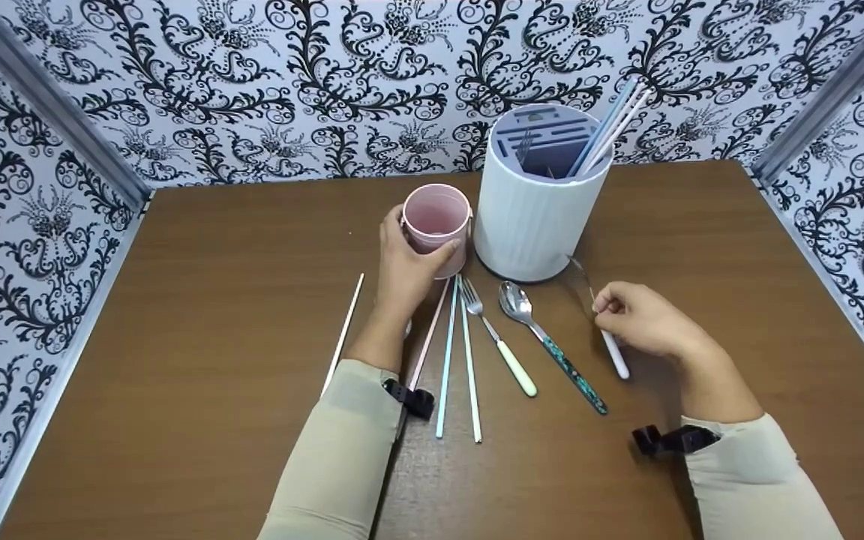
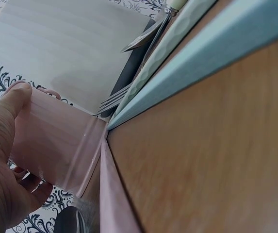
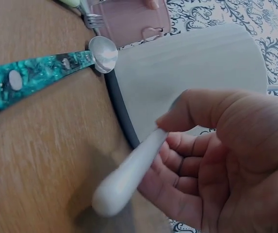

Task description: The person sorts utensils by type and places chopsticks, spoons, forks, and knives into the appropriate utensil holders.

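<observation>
Gripping a pink cup [image 1: 438, 217], the left hand [image 1: 408, 270] has its fingers curled round the wall, thumb on the near side. Cup upright, mouth up, toward the back edge of the worktop [image 1: 252, 255], just left of a white ribbed holder [image 1: 537, 221]. Whether the cup's base bears any weight, cannot tell.

Right hand [image 1: 646, 319], nearer the worktop's right edge: thumb and fingers pinch a white-handled utensil [image 1: 614, 354] at the narrow end of its handle, remaining fingers bent inward. Thin metal end reaches toward the holder's base; type of utensil, cannot tell.

Between the hands, left to right: pink stick [image 1: 430, 334], partly under the left arm; pale blue stick [image 1: 448, 358]; pale green stick [image 1: 469, 360]; all three with far tips by the cup's base. Then fork [image 1: 516, 367], pale handle, and spoon [image 1: 567, 366], teal-patterned handle, its bowl just in front of the holder.

White stick [image 1: 342, 335] lies apart, on the side of the worktop's left edge.

Holder stands near the back edge; upright sticks [image 1: 616, 129] lean in it toward the back right corner. Behind, a black-and-white patterned wall [image 1: 214, 90].
</observation>
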The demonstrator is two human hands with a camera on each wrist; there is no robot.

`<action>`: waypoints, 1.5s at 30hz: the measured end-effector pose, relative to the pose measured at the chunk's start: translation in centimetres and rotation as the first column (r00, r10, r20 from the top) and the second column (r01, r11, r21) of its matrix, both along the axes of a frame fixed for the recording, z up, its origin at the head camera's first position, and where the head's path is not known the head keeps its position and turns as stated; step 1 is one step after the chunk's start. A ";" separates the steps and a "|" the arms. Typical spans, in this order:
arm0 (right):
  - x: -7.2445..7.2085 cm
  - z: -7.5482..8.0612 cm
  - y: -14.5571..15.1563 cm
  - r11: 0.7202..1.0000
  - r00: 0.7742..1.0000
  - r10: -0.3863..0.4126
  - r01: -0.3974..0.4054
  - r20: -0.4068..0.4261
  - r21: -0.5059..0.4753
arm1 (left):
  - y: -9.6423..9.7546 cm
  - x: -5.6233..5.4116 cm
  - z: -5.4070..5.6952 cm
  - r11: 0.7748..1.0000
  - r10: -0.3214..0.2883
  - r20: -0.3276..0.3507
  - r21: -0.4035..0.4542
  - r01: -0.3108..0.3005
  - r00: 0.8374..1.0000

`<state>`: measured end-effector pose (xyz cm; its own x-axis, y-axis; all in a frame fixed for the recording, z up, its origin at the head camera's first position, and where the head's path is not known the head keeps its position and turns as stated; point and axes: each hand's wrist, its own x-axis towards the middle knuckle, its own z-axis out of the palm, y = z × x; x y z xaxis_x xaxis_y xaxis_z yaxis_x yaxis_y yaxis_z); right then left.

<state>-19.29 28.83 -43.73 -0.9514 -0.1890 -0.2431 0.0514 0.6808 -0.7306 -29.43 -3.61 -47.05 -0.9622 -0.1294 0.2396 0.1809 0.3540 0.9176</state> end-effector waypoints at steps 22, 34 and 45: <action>0.1 3.1 -3.5 0.822 0.950 -0.286 0.178 -0.122 -0.540 | -0.4 -0.3 -0.5 1.000 0.007 -0.009 0.006 -0.007 1.000; -1.3 6.3 -9.2 0.666 0.871 -0.418 0.099 -0.260 -0.740 | -0.1 -0.2 -0.2 0.999 0.036 -0.011 -0.037 -0.036 0.999; -3.5 7.9 -13.1 0.672 0.827 -0.436 0.037 -0.355 -0.739 | 0.2 -0.1 -0.1 0.998 0.044 -0.012 -0.036 -0.045 0.999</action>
